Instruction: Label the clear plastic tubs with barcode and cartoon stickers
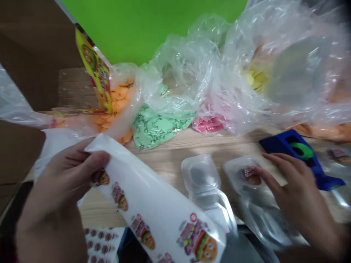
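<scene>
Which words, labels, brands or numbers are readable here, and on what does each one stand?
No text can be read. Lettering on the white sticker sheet in the left hand, on the sticker on the clear tray under the right hand, and on the yellow packet is too small or blurred to read.

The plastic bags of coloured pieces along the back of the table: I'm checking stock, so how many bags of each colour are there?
Left orange bag and right orange bag: 2
Green bag: 1
Pink bag: 1
Yellow bag: 1
Total: 5
</scene>
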Demonstrator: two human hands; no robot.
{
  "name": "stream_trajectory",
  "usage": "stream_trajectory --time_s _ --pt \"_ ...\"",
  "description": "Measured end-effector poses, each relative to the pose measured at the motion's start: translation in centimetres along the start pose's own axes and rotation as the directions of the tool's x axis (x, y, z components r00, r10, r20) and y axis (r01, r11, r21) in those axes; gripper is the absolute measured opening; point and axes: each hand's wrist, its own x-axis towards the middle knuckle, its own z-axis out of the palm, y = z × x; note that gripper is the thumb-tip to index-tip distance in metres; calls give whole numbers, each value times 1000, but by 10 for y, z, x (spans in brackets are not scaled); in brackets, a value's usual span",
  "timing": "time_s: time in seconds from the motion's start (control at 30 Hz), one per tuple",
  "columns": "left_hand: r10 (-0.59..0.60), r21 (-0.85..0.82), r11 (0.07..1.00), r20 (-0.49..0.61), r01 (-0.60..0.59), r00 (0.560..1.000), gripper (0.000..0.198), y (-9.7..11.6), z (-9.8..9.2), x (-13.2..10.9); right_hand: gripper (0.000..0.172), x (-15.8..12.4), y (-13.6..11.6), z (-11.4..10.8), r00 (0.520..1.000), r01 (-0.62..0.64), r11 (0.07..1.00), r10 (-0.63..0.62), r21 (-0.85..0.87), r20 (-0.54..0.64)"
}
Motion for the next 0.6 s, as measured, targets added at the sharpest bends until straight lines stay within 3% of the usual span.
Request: stream_trajectory --time_s 0.03,0.1,0.2,0.27,0.43,0.6 --pt "2 -35 999 -5 -3 1000 9 3 6 -3 39 -3 -13 -4 999 52 998 -52 31 -8" --pt "19 -45 999 -47 -22 999 9 7 18 -12 30 -11 -43 -14 981 145 964 -170 222 94" --pt "66 40 997 -157 -60 985 5 12 31 -24 33 -21 -89 -21 865 104 829 -348 550 361" --pt "66 112 993 -189 -46 980 5 14 33 -28 32 -24 -111 -17 819 77 804 -388 589 422" --pt "6 244 969 -153 32 988 10 13 27 -27 18 -25 -122 -1 839 365 828 -491 425 236" --pt "-70 322 942 -95 97 993 15 9 21 -24 24 -30 -111 1 778 585 783 -615 214 125"
